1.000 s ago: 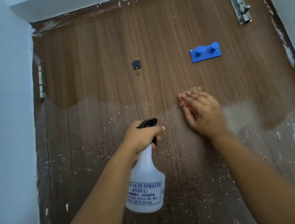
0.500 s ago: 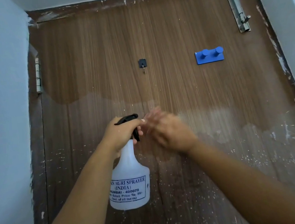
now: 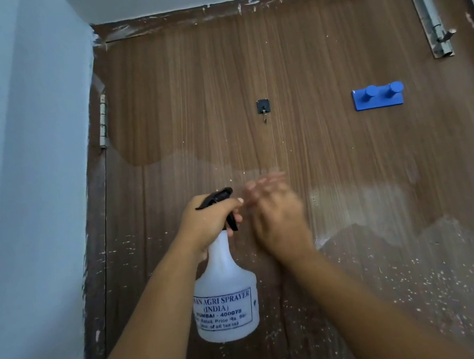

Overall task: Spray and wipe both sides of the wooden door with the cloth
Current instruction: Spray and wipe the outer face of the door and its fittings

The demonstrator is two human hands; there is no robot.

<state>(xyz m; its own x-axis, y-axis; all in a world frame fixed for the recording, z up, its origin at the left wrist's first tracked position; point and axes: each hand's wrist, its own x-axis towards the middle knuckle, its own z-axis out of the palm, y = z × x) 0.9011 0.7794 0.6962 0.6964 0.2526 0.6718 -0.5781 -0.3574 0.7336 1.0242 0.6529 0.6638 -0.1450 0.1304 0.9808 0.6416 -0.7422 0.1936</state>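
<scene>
At the far left a pale painted wall meets a metal hinge; the wooden door, brown veneer with straight vertical grain and white paint flecks, fills the view; the left hand grips the neck of a cloudy plastic spray bottle; the right hand, motion-blurred, lies against the door, and I cannot tell whether it holds the cloth; a small black hook, a blue two-peg rack and a steel bolt follow; judging by the hazy lower band, this side is partly wiped; the upper area and the other side remain.
</scene>
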